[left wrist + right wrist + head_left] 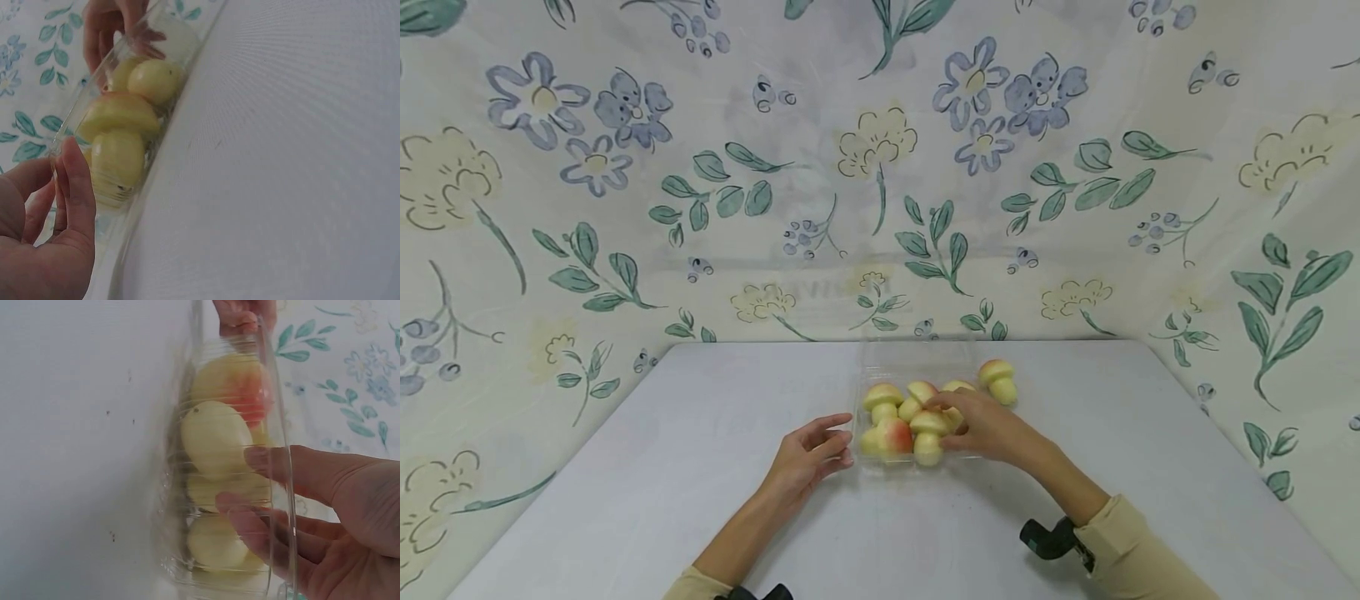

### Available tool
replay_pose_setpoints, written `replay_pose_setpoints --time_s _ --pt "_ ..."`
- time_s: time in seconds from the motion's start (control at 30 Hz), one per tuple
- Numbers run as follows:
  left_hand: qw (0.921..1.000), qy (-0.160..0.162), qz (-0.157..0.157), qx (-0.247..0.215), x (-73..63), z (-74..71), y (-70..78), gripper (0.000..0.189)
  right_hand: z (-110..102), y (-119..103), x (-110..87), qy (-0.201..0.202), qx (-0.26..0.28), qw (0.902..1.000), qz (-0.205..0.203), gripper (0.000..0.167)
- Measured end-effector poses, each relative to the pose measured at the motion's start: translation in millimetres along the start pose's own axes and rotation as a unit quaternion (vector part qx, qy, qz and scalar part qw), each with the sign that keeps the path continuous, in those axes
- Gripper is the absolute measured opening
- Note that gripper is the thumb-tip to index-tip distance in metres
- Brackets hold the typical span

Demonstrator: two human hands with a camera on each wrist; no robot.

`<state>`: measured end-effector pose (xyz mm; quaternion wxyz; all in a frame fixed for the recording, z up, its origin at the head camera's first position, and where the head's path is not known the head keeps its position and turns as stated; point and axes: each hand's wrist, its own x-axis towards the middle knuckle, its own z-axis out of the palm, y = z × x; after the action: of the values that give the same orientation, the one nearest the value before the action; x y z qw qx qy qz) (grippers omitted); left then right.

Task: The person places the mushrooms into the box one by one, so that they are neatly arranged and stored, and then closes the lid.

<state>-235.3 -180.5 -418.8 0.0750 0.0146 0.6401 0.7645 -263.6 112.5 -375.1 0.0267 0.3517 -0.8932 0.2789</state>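
In the head view a clear plastic box (859, 421) holds several yellow mushroom-shaped pieces with reddish blush, among them a mushroom with its stem forward (928, 450) and one lying on its side (893, 435). My left hand (808, 454) rests at the box's left end, fingertips right at the wall with loosely bent fingers. My right hand (988, 425) reaches down inside from the right. Seen from the right wrist, its thumb (269, 459) and fingers (250, 531) bend around a yellow mushroom (212, 490) between the others, partly hidden by the hand.
Beyond the right hand, one more yellow mushroom (997, 382) stands on the white table (647, 500), outside the box. The box's transparent lid (917, 354) is folded back toward the far edge. A flowered cloth (820, 167) hangs behind the table.
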Motion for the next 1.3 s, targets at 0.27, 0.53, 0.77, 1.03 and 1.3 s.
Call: replay_pose_setpoints --time_s 0.27,0.53,0.77,1.03,1.3 --pt "1.0000 0.003 -0.001 -0.005 1.0 -0.4 -0.5 0.049 -10.5 3.9 -1.8 0.003 -0.016 0.9998 -0.008 0.048" --pt "1.0000 0.008 -0.005 -0.002 1.0 0.3 -0.5 0.050 -28.3 10.2 -4.1 0.019 0.008 0.9984 0.052 0.049" --pt "0.9999 0.012 -0.007 0.002 0.5 0.3 -0.4 0.050 -45.4 19.9 -8.2 0.040 0.013 0.9969 0.067 0.048" --pt "1.0000 0.001 0.001 0.000 -0.1 -0.3 -1.3 0.049 -53.5 40.9 -12.6 0.057 0.008 0.9955 0.076 0.048" --pt "0.9999 0.012 -0.002 -0.007 1.2 0.7 -0.9 0.049 -52.5 56.6 -13.8 0.074 0.001 0.9934 0.088 0.047"
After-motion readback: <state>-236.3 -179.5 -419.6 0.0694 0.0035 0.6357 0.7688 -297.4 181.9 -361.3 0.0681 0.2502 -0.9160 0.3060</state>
